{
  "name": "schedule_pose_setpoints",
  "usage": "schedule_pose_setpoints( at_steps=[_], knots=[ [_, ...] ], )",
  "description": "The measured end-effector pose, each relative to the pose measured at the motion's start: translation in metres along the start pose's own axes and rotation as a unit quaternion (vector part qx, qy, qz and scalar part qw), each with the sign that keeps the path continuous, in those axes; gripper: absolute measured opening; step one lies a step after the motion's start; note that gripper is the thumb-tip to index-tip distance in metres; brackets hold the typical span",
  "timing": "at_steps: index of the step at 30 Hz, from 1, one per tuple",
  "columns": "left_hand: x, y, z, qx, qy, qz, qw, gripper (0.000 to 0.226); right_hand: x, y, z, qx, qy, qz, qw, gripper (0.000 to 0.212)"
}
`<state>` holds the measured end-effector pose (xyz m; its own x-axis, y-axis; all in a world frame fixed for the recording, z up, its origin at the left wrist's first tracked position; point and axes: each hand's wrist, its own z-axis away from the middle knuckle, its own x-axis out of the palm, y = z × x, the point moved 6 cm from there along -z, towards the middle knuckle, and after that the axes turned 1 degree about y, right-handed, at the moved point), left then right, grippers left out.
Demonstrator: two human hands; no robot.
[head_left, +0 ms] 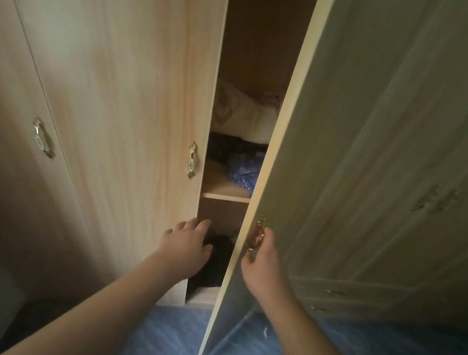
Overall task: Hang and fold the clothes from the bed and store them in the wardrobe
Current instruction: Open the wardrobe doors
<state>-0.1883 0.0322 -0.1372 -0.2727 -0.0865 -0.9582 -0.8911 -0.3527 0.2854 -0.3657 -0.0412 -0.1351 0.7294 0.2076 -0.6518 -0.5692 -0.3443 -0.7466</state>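
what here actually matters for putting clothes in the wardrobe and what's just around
Job:
open wardrobe door
handle, gripped by the right hand
left hand, open at the gap
shelf
white fabric, blue patterned fabric and black garment inside

Just around:
closed door's handle
blue carpet
drawers at right
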Motion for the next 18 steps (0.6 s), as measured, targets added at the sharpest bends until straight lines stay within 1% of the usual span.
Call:
schedule_pose_setpoints(
  at_steps=[4, 6, 10, 12, 14, 16, 18],
  knots=[
    [0.014, 0.075, 0.033, 0.065, 0.005, 0.0, 0.998, 0.059, -0.075, 0.051, 0.05, 0.062, 0.043, -0.018, 0.997, 0.049],
    [0.019, 0.11, 0.044, 0.095, 0.008, -0.001, 0.995, 0.058, -0.115, 0.072, 0.068, 0.102, 0.052, -0.03, 0.993, 0.046],
    [0.026, 0.169, 0.055, 0.151, 0.009, -0.002, 0.988, 0.059, -0.175, 0.103, 0.104, 0.14, 0.072, -0.06, 0.986, 0.044],
    [0.03, 0.188, 0.058, 0.166, 0.0, -0.004, 0.986, 0.059, -0.185, 0.114, 0.123, 0.157, 0.089, -0.04, 0.983, 0.048],
    [0.035, 0.197, 0.061, 0.171, -0.01, -0.011, 0.985, 0.058, -0.187, 0.118, 0.137, 0.17, 0.101, 0.016, 0.98, 0.058],
    [0.039, 0.199, 0.062, 0.173, -0.019, -0.018, 0.985, 0.057, -0.181, 0.106, 0.142, 0.144, 0.099, 0.069, 0.982, 0.063],
    [0.04, 0.193, 0.061, 0.169, -0.023, -0.021, 0.985, 0.056, -0.171, 0.086, 0.136, 0.083, 0.087, 0.123, 0.985, 0.061]
  ],
)
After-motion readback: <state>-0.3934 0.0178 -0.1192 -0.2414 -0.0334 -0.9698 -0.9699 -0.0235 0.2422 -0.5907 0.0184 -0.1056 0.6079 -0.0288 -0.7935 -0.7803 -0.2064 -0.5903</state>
